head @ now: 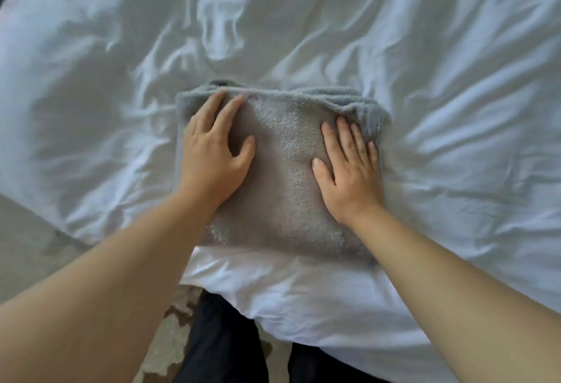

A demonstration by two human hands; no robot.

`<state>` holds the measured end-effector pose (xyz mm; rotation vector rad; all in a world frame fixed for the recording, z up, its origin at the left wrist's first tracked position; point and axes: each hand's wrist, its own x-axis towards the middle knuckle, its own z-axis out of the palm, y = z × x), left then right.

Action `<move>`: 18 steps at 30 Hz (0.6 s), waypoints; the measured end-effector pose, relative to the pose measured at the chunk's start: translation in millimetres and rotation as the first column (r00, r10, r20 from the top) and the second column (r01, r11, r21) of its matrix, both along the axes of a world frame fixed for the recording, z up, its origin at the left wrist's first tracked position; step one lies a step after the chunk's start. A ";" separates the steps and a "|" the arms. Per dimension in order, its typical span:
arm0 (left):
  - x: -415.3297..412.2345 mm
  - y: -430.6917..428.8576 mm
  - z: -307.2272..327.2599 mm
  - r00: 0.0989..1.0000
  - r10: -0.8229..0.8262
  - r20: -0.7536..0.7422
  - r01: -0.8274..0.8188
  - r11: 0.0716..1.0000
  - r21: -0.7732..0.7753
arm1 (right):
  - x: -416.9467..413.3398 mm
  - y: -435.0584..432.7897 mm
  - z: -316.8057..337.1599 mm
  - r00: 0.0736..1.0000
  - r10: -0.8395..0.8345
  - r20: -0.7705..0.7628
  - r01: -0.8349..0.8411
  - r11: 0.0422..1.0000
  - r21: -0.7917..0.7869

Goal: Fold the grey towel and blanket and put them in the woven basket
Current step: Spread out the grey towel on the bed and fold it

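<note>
A grey towel (282,176) lies folded into a thick rectangle on the white bed near its front edge. My left hand (214,153) presses flat on the towel's left side, fingers straight and pointing away from me. Flat on the right side rests my right hand (349,170), fingers spread toward the towel's bunched far right corner. Neither hand grips the cloth. No blanket and no woven basket appear in this view.
Rumpled white bedding (440,79) covers the bed all around the towel. The bed's front edge (273,300) runs just below the towel. Floor with a patterned rug (170,346) and my dark trouser legs (224,349) show beneath it.
</note>
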<state>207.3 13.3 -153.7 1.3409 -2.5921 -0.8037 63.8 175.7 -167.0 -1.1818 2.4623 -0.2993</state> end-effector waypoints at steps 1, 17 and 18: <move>11.5 -1.2 9.0 0.995 0.097 -0.002 -0.097 0.994 0.040 | -2.1 0.8 8.8 0.998 -0.033 0.049 0.035 0.999 -0.035; 60.0 -12.6 38.7 0.794 0.547 0.266 -0.492 0.320 0.810 | -33.4 29.5 37.2 -0.110 -0.599 0.793 0.689 0.529 0.496; 60.6 -10.9 42.9 0.793 0.556 0.250 -0.479 0.314 0.819 | -34.4 31.2 38.9 -0.125 -0.581 0.804 0.667 0.551 0.502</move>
